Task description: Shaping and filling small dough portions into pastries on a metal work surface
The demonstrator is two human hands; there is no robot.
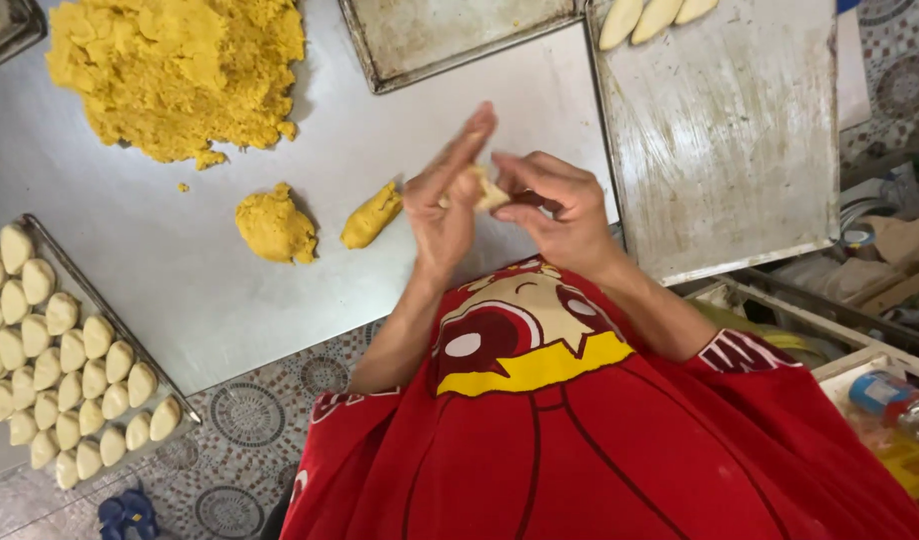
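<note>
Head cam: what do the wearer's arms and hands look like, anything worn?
Both the left hand and right hand are bare: no gloves, and no rings or watch that show. Forearms are uncovered. Short red sleeves, the right one with white-striped trim, belong to a red shirt with a cartoon print.

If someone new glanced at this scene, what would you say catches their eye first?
Probably the big yellow filling heap at the table's top left, with two smaller yellow lumps below it. Next, mid-frame, the left hand and right hand pinch a small dough piece above a red shirt. At lower left, a tray holds rows of pale dough pieces.
</note>
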